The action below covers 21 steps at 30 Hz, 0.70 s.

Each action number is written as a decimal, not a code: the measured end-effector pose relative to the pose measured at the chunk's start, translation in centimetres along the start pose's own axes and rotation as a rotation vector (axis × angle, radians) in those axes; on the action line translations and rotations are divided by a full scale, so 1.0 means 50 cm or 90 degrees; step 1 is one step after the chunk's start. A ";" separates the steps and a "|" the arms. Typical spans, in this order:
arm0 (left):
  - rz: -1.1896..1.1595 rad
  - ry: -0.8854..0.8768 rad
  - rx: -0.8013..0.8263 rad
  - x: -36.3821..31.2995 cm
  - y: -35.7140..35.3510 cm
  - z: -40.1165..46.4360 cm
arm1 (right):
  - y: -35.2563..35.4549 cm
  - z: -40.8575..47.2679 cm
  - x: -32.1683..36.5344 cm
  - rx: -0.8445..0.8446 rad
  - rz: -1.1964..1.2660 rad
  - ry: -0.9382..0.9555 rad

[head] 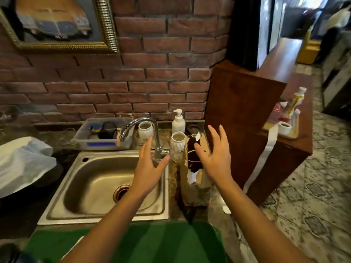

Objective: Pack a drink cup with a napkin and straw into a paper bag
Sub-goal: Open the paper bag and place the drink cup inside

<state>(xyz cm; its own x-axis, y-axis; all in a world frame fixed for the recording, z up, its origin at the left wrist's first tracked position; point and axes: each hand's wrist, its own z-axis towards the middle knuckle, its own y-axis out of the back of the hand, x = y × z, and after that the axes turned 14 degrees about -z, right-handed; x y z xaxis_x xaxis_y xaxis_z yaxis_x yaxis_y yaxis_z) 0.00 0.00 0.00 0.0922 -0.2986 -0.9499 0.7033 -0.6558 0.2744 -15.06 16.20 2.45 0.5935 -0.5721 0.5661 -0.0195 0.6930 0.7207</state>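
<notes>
A brown paper bag (197, 188) stands open on the counter just right of the sink, with a dark interior and something white (192, 176) at its near rim. What is inside is too dark to tell. My right hand (213, 158) hovers over the bag's right side, fingers spread, holding nothing. My left hand (150, 168) is open above the sink's right edge, just left of the bag, in front of the tap (155, 141). A white ribbed cup (177, 144) stands right behind the bag.
The steel sink (91, 188) fills the centre left. Behind it are a plastic tub (98, 133), another white cup (145, 130) and a soap pump bottle (178, 121). A wooden counter (247, 118) rises on the right. A white plastic bag (22, 164) lies at left.
</notes>
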 end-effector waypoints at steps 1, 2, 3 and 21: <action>-0.025 0.016 0.014 0.006 -0.014 0.009 | -0.005 0.004 -0.011 0.006 -0.006 -0.010; -0.019 0.034 0.026 0.010 -0.025 0.017 | -0.010 0.009 -0.020 0.017 -0.020 -0.028; -0.010 0.049 0.039 0.017 -0.038 0.024 | -0.017 0.010 -0.033 0.034 -0.036 -0.041; 0.042 0.115 0.153 0.050 -0.141 0.078 | -0.073 0.000 -0.124 0.203 -0.052 -0.154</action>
<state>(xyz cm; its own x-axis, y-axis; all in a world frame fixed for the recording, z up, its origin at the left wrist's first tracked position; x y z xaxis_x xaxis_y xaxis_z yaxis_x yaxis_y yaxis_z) -7.47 1.16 -3.72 0.2717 -0.2315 -0.9341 0.5067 -0.7908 0.3434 -18.67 17.20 -3.68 0.3980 -0.7326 0.5521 -0.2517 0.4916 0.8337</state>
